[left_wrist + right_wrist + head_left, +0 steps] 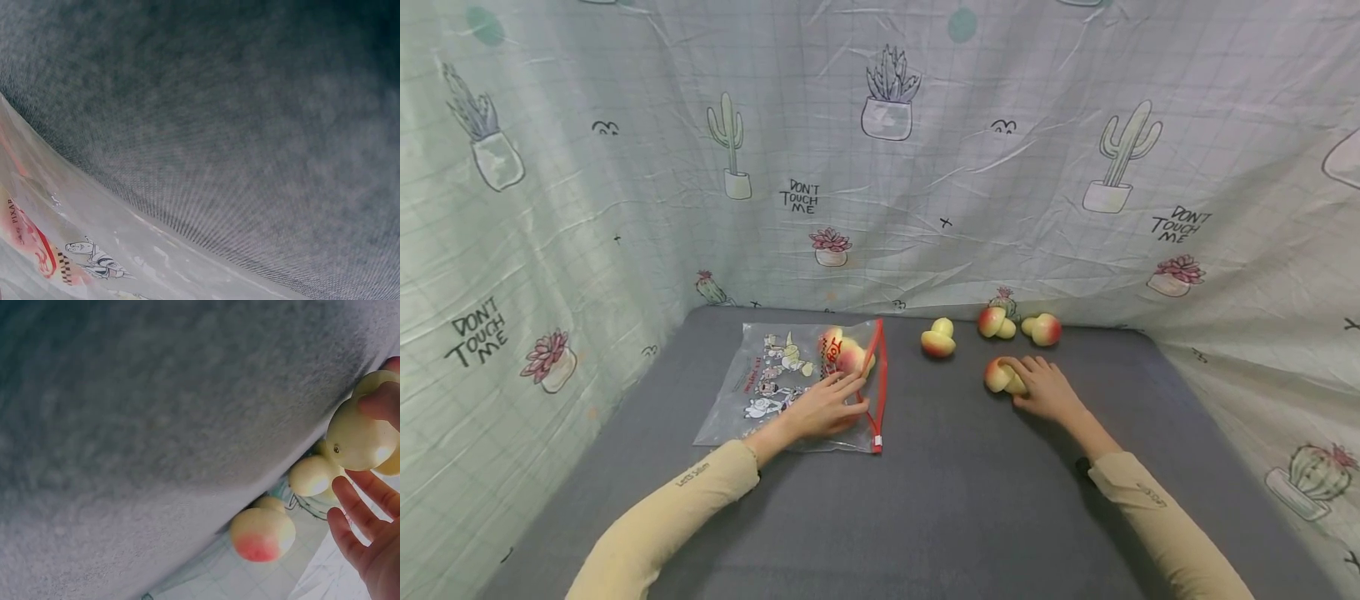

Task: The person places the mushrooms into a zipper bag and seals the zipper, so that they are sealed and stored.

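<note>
A clear zip bag [730,417] with cartoon prints and a red zip lies flat, its mouth facing right and the zip edges parted. Inside, near the mouth, are red-and-yellow toy mushrooms [850,360]. My left hand [827,408] pinches the bag's upper lip at the mouth; the left wrist view shows part of the printed bag but not the hand. To the right, my right hand [1047,389] grips a toy mushroom [997,377] by its pale stem, thumb and fingers around it. In the right wrist view the mushroom's rounded stem end [359,437] shows between the fingers.
Behind the right hand sit three more toy mushrooms: one upside down [938,340], one on its side [996,323] and one at the far right [1042,330]. A patterned curtain [925,208] encloses the back and sides of the grey table [947,500].
</note>
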A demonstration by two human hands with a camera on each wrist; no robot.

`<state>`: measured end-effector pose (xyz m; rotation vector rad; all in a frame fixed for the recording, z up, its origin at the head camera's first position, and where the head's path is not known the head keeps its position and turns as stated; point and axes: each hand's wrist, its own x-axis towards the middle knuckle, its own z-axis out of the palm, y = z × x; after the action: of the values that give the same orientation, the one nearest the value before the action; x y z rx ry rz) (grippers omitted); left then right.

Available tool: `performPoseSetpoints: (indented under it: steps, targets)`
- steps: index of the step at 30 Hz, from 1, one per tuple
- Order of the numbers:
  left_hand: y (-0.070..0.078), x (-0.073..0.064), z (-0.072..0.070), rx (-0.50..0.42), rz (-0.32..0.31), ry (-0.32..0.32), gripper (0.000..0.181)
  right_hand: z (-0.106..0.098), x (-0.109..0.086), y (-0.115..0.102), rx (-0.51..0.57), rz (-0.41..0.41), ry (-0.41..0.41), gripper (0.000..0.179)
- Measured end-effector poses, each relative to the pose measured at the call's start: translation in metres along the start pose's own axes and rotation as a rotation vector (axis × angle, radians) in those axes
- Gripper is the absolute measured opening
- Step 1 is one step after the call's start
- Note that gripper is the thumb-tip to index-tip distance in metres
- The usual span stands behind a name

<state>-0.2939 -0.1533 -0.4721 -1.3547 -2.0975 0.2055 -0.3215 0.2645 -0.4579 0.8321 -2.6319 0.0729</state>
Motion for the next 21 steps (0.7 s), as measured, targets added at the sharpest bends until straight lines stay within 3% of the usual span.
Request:
performPoseSetpoints:
  steps: [11,21]
  targets:
    - [0.001,0.000,-0.002,-0.016,-0.014,-0.015,0.026,-0.002,0.001,-0.006,0.001,-0.047,0.027,0.065]
    - [0.002,0.003,-0.003,0.001,-0.007,0.022,0.026,-0.006,0.004,-0.014,0.022,-0.069,0.086,0.063]
